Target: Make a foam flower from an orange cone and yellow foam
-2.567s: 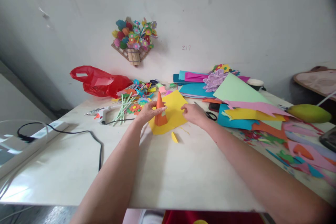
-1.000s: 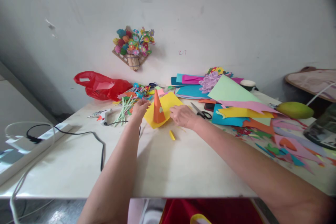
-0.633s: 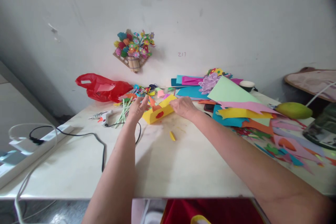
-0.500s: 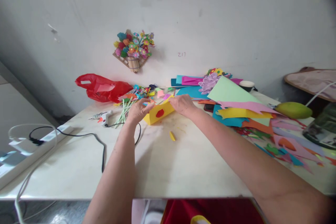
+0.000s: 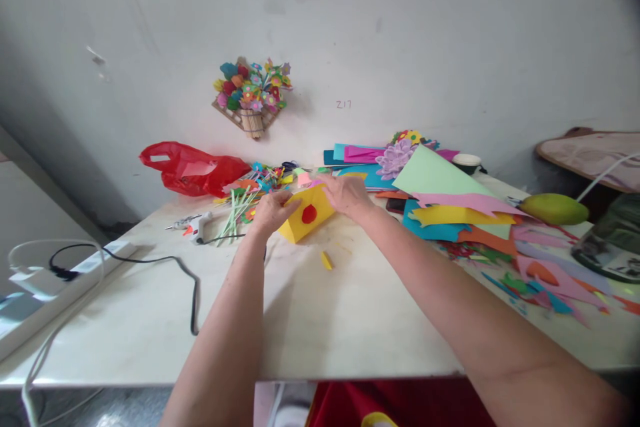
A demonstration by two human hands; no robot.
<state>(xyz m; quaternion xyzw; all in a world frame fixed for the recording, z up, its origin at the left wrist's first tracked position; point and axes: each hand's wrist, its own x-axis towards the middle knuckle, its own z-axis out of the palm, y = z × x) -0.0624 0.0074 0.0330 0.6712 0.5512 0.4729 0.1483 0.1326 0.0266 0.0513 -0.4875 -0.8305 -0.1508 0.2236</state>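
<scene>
Between my two hands stands a folded yellow paper box [image 5: 296, 229] with a red dot [image 5: 309, 214] on its near face. My left hand [image 5: 273, 212] grips its left end, the fingers over the upper edge. At the upper right corner, my right hand [image 5: 346, 196] pinches the edge; some of its fingertips are hidden behind the yellow sheet. A small yellow scrap [image 5: 327, 260] lies on the table just in front of the box. Left of my left hand are pale green strips [image 5: 235, 217] and a white glue gun [image 5: 201, 225] with a black cord.
A red plastic bag [image 5: 193, 170] and small coloured cutouts lie at the back left. On the right are stacked coloured sheets [image 5: 435, 177], scraps, a green mango [image 5: 554, 209] and a glass jar [image 5: 610, 240]. A power strip [image 5: 65, 290] runs along the left edge.
The yellow box has tilted so its dotted face shows more fully, its upper edge higher. My left hand's fingers have closed down onto the box. The view has shifted slightly.
</scene>
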